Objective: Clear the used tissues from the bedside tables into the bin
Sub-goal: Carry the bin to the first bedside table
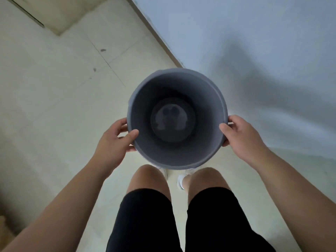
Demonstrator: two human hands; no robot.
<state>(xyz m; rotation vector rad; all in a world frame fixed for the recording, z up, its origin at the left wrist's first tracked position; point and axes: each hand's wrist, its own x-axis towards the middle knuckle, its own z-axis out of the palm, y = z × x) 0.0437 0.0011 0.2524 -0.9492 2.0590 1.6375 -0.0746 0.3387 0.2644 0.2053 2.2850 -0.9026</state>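
Head view looks straight down into a round grey bin (177, 160), which the person holds in front of the body with both hands. The left hand (112, 142) grips the left side of the rim: its thumb lies over the rim and presses on the inner wall, and its fingers (122, 126) curl around the outside. The right hand (241, 135) grips the right side of the rim in the same way, the thumb on the inside edge and the other fingers wrapped behind the outer wall, mostly hidden. Both hands are closed on the bin and carry nothing else.

The bin is upright, with its opening toward the camera. Inside it is dark; at the bottom only some pale round marks can be seen, and whether these are a reflection or a pattern cannot be told. No tissues show inside it.

Under the bin are the person's bare knees, black shorts (145, 224) and white shoes (181, 181) on a pale tiled floor (54, 106). A light blue-grey wall (254, 33) fills the upper right, and it meets the floor along a brownish skirting board (154, 31). A dark shadow falls on this wall, to the right of the bin.
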